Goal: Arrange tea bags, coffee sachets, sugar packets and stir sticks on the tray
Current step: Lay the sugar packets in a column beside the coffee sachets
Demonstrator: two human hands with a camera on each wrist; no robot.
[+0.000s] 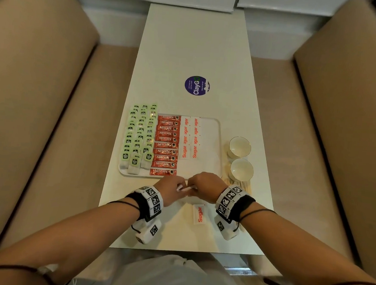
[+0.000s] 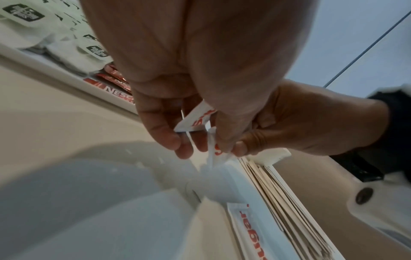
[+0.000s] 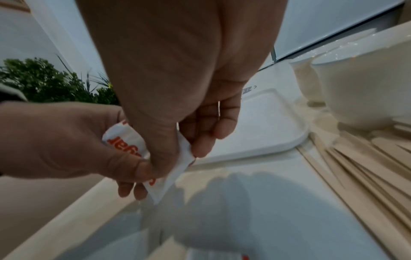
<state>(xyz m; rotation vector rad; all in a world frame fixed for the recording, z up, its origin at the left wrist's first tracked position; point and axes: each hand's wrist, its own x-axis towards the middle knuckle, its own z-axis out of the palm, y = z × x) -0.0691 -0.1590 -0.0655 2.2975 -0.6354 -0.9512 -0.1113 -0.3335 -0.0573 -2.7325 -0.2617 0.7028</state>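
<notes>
- Both hands meet just before the near edge of the tray [image 1: 220,131], low over the desk [image 1: 195,43], and they hold sugar packets between them
- The left hand [image 1: 168,190] pinches one sugar packet [image 2: 195,119] with thumb and curled fingers; the right hand [image 1: 204,186] pinches a second packet [image 3: 175,168] the same way. I think they are pulling joined packets apart, so each can lie alone
- On the tray the tea bags [image 1: 139,137] fill the left side in rows, some over the far left edge; the coffee sachets [image 1: 166,144] make one column beside them; then two columns of sugar packets [image 1: 190,138] run from the far edge to about the middle
- This order looks deliberate: one kind per column, so the next packets probably go in the near part of the sugar columns
- The right part of the tray is bare, likely kept for the stir sticks [image 1: 238,185], which lie on the desk near its right edge, just before two cups [image 1: 241,158]
- One more packet [image 1: 199,213] lies on the desk between the wrists
- The cups stand close to the right rim of the tray, so the right hand has little room there, while the far half of the desk is open except for a round sticker [image 1: 197,85]
</notes>
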